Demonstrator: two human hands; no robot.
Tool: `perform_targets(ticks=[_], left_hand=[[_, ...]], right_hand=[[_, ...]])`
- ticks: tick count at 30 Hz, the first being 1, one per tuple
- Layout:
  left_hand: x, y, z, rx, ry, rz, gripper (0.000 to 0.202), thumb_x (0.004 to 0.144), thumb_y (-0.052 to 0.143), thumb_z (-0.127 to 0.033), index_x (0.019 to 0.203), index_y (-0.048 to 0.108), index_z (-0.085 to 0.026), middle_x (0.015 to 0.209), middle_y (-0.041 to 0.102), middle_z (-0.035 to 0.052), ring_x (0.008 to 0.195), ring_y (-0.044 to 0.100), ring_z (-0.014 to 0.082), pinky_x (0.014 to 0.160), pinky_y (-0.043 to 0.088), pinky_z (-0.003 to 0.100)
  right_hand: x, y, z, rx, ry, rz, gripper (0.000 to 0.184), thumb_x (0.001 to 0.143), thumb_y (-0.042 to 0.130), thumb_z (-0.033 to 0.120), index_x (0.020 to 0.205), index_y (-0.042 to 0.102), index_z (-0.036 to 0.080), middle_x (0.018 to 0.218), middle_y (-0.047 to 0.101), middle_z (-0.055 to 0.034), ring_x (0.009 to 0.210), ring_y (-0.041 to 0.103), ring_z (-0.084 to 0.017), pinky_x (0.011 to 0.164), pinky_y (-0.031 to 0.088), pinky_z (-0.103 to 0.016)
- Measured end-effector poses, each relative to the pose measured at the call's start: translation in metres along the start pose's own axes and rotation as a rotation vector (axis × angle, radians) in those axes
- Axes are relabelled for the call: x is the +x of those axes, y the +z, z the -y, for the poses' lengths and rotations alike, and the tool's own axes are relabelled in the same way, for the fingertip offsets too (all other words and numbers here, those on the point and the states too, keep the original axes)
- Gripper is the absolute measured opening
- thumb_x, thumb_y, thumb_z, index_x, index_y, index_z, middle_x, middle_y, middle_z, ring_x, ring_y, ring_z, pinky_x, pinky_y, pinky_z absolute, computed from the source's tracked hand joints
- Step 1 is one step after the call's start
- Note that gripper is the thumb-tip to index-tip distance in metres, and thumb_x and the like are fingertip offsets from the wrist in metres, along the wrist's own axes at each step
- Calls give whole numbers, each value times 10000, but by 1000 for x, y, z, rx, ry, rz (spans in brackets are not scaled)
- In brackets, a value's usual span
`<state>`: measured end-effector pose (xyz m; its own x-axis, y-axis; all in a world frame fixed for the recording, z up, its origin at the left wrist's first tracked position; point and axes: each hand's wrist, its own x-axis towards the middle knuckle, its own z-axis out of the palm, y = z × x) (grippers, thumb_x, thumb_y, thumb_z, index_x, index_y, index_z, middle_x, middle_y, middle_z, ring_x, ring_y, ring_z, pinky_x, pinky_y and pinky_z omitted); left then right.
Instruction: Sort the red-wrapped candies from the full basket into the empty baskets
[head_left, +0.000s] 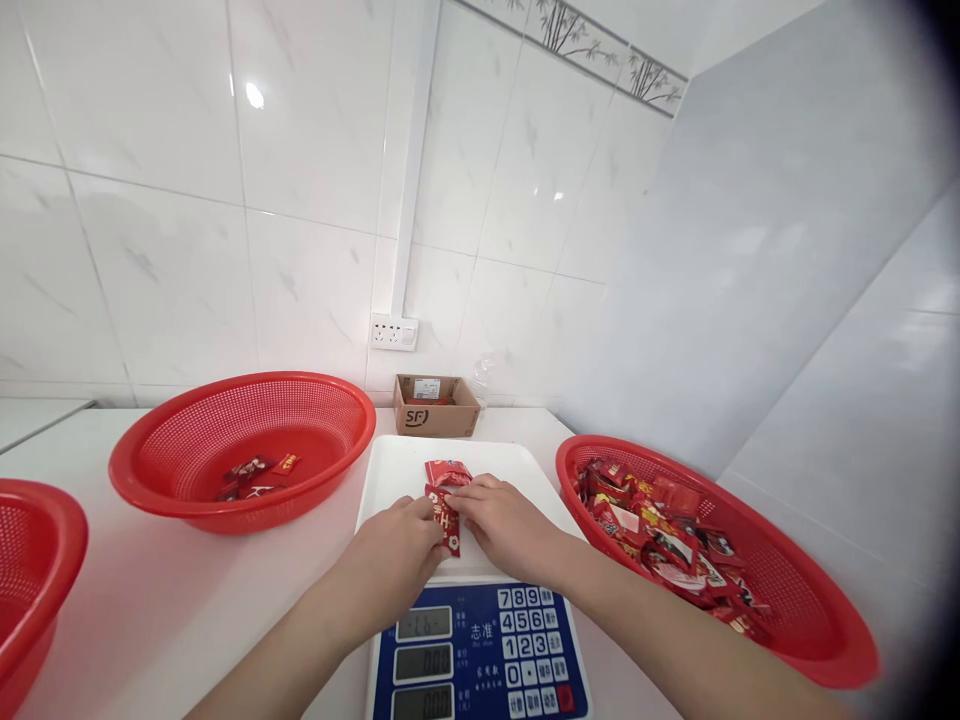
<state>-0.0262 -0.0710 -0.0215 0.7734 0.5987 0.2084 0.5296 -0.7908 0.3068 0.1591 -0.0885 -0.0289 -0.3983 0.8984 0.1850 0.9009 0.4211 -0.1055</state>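
as the left hand (403,545) and right hand (506,522) pinch it, the red packet (451,533) shows pale lettering.

The head camera faces forward and down, near the scale (480,655).

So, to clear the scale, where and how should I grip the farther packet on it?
Probably a pinch on the left end, from above left: the farther packet lies crosswise on the white tray, with the right hand close to its right end.
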Motion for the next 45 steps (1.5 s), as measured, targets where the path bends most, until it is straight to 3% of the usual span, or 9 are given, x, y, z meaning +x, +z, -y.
perform_targets(ticks=[4, 9, 12, 17, 21, 25, 29, 36, 45], left_hand=[[0, -2, 0, -14, -32, -3, 208, 871, 426, -215, 909, 630, -208, 953, 616, 55, 893, 564, 229, 719, 457, 339], [0, -3, 0, -31, -68, -22, 179, 875, 424, -228, 884, 601, -201, 948, 598, 55, 912, 551, 229, 705, 450, 326], [1, -3, -1, -59, -69, -7, 184, 868, 440, -219, 950, 605, -209, 1017, 576, 66, 965, 530, 232, 756, 449, 333], [2, -3, -3, -66, -88, 11, 208, 867, 424, -194, 950, 614, -200, 1043, 560, 81, 971, 530, 235, 776, 453, 344], [2, 1, -1, -81, -73, 1, 197, 854, 436, -189, 957, 602, -209, 1065, 546, 72, 970, 527, 227, 794, 454, 348], [4, 6, 1, -93, -65, -12, 217, 852, 425, -175, 968, 606, -206, 1072, 538, 77, 967, 527, 227, 808, 456, 361], [6, 6, 0, -104, -92, -2, 235, 851, 424, -177, 980, 618, -201, 1074, 533, 87, 950, 538, 227, 812, 458, 367], [6, 2, -2, -119, -99, 16, 236, 863, 417, -202, 969, 628, -189, 1064, 535, 91, 954, 537, 224, 837, 447, 366], [6, 3, 1, -80, -107, 6, 246, 857, 435, -218, 1019, 620, -208, 1078, 549, 84, 981, 529, 235, 800, 455, 352]], right_hand=[[-3, -8, 0, 22, 44, -20, 358, 870, 409, 150, 1173, 592, 202, 1170, 602, -33, 1066, 480, -225, 917, 387, -364], [-10, -26, -4, 64, 303, 20, 310, 853, 463, 203, 1125, 612, 208, 1079, 610, -67, 1024, 512, -232, 854, 417, -357], [-14, -25, -9, 114, 380, 73, 294, 829, 496, 231, 1095, 623, 229, 1093, 591, -62, 977, 550, -224, 822, 427, -348], [-14, -15, -11, 150, 326, 53, 289, 818, 495, 202, 1071, 630, 235, 1101, 584, -48, 973, 562, -205, 847, 417, -331], [-9, -20, -8, 122, 337, 65, 271, 824, 494, 224, 1052, 641, 233, 1088, 596, -54, 967, 562, -218, 808, 440, -339], [4, -18, -13, 108, 267, -17, 376, 845, 449, 175, 1200, 561, 227, 1246, 523, -70, 1139, 476, -228, 929, 406, -376], [20, -5, -23, 113, 185, 13, 487, 838, 398, 106, 1303, 471, 231, 1394, 385, -67, 1270, 356, -219, 1024, 333, -378], [30, 2, -30, 206, 110, -56, 444, 774, 362, 28, 1099, 610, 201, 1181, 573, -45, 1089, 523, -175, 942, 410, -311], [26, -1, -33, 254, 153, -124, 408, 765, 356, -4, 1029, 609, 176, 1151, 576, -61, 1082, 514, -163, 964, 393, -328]])
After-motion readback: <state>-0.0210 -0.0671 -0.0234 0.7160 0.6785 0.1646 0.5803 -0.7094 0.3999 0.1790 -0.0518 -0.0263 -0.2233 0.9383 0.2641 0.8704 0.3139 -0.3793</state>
